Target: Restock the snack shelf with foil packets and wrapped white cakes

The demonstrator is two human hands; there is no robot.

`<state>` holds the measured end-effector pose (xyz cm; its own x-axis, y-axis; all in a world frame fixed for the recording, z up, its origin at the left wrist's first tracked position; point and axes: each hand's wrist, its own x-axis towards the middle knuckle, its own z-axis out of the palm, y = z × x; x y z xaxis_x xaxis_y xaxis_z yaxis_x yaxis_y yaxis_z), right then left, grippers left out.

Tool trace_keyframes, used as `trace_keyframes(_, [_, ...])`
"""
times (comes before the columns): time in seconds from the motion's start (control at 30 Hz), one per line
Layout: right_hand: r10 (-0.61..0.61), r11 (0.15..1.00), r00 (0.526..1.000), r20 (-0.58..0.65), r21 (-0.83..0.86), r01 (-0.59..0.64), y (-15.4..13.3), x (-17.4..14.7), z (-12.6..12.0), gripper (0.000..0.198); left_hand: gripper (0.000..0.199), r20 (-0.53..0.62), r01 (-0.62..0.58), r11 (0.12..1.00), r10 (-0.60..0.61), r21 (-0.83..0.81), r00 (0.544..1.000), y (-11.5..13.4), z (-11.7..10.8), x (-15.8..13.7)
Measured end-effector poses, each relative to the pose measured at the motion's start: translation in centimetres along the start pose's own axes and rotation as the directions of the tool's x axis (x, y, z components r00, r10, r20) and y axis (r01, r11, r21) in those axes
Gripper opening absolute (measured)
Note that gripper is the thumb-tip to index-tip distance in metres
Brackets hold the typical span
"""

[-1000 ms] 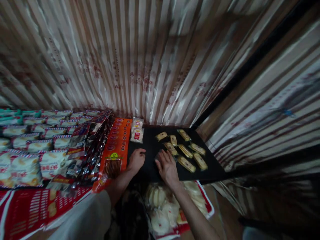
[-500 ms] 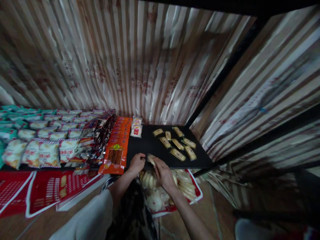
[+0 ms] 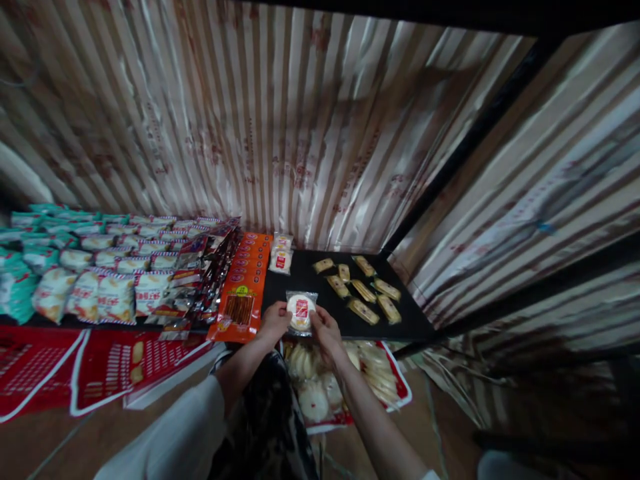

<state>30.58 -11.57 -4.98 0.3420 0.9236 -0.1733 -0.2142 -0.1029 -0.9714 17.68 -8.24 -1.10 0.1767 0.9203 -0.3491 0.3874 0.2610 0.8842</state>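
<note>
Head view: left hand (image 3: 275,321), right hand (image 3: 324,325) pinch wrapped cake (image 3: 301,311) above shelf (image 3: 320,313) edge.

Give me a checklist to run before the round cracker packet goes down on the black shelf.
1. Packet held by both hands: ok, left hand on its left edge, right hand on its right.
2. Packet over the shelf: ok, above its front edge.
3. Free spot: ok, bare black surface lies between the orange packs and the yellow bars.
4. Matching packets at the back: ok, stacked against the wall.
5. Packet seal intact: cannot tell, too small.
6. Supply bag below within reach: ok.
</note>
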Motion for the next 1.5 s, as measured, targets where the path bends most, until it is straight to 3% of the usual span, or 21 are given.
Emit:
trace_keyframes(0.07, [-0.05,0.982,0.999,0.0,-0.181,0.049,0.0,0.5,0.0,0.053,0.026,-0.032,-0.014,0.999,0.016,0.046,0.999,-0.2,-0.5,0.4])
trace_keyframes(0.13, [-0.23,0.873,0.973,-0.003,-0.442,0.205,-0.5,0.8,-0.2,0.055,0.026,-0.057,-0.038,0.995,0.043,0.092,0.997,-0.2,-1.3,0.8])
trace_keyframes(0.23, [-0.529,0.497,0.826,0.193,-0.719,0.486,-2.2,0.7,-0.4,0.053,0.028,-0.033,-0.136,0.954,0.15,0.265,0.988,0.5,-2.6,0.9])
trace_keyframes(0.3, [-0.556,0.294,0.736,0.387,-0.737,0.609,-3.4,0.5,-0.2,0.048,0.029,0.057,-0.269,0.833,0.277,0.484,0.959,1.5,-3.4,0.6])
trace_keyframes(0.37, [-0.492,0.215,0.696,0.523,-0.702,0.679,-4.3,0.4,0.1,0.045,0.029,0.187,-0.404,0.639,0.381,0.655,0.905,2.7,-3.9,0.3])
trace_keyframes(0.4, [-0.445,0.216,0.701,0.558,-0.693,0.688,-4.7,0.4,0.3,0.045,0.028,0.242,-0.454,0.561,0.412,0.693,0.878,3.3,-4.0,0.2])
trace_keyframes(0.47, [-0.357,0.264,0.755,0.55,-0.715,0.647,-5.0,0.6,0.7,0.048,0.026,0.305,-0.517,0.458,0.46,0.723,0.834,4.4,-4.1,0.0])
trace_keyframes(0.57, [-0.314,0.396,0.841,0.441,-0.744,0.539,-5.0,1.4,1.1,0.044,0.029,0.283,-0.543,0.42,0.537,0.727,0.795,5.4,-4.1,0.2])
trace_keyframes(0.67, [-0.269,0.662,0.915,0.3,-0.633,0.402,-4.2,2.6,1.5,0.032,0.031,0.125,-0.526,0.476,0.646,0.705,0.753,5.4,-3.9,0.6])
trace_keyframes(0.73, [-0.157,0.863,0.973,0.171,-0.455,0.22,-3.4,3.6,2.0,0.033,0.034,-0.025,-0.501,0.549,0.691,0.669,0.723,4.9,-3.8,0.7])
trace_keyframes(0.77, [-0.09,0.932,0.989,0.118,-0.341,0.125,-3.0,4.1,2.3,0.035,0.035,-0.081,-0.49,0.582,0.693,0.649,0.716,4.5,-3.7,0.8])
trace_keyframes(0.83, [0.017,0.99,0.998,0.056,-0.139,-0.009,-2.1,5.2,2.8,0.037,0.037,-0.131,-0.456,0.635,0.659,0.623,0.74,3.4,-3.4,1.1])
trace_keyframes(0.9, [0.074,0.996,0.997,0.031,-0.042,-0.073,-1.5,6.4,3.4,0.032,0.039,-0.113,-0.411,0.665,0.596,0.623,0.795,2.3,-3.1,1.6])
trace_keyframes(1.0, [0.102,0.994,0.995,-0.012,-0.036,-0.102,-0.7,8.4,4.3,0.022,0.042,-0.065,-0.346,0.688,0.496,0.638,0.866,0.9,-2.5,2.6])
trace_keyframes(1.1, [0.06,0.991,0.997,-0.057,-0.119,-0.066,-0.1,10.4,5.2,0.019,0.046,-0.041,-0.308,0.689,0.44,0.656,0.897,0.3,-2.2,3.9])
trace_keyframes(1.17, [-0.017,0.965,0.997,-0.072,-0.261,-0.002,0.2,11.6,5.5,0.023,0.049,-0.027,-0.305,0.682,0.43,0.665,0.903,0.2,-2.1,4.8])
trace_keyframes(1.33, [-0.145,0.754,0.986,-0.086,-0.655,0.054,0.4,13.1,5.7,0.027,0.054,0.014,-0.326,0.668,0.428,0.669,0.904,0.0,-2.1,6.9])
trace_keyframes(1.5, [-0.18,0.576,0.981,-0.073,-0.816,0.045,0.1,13.2,6.0,0.031,0.056,0.014,-0.321,0.683,0.414,0.656,0.91,-0.4,-1.9,8.2])
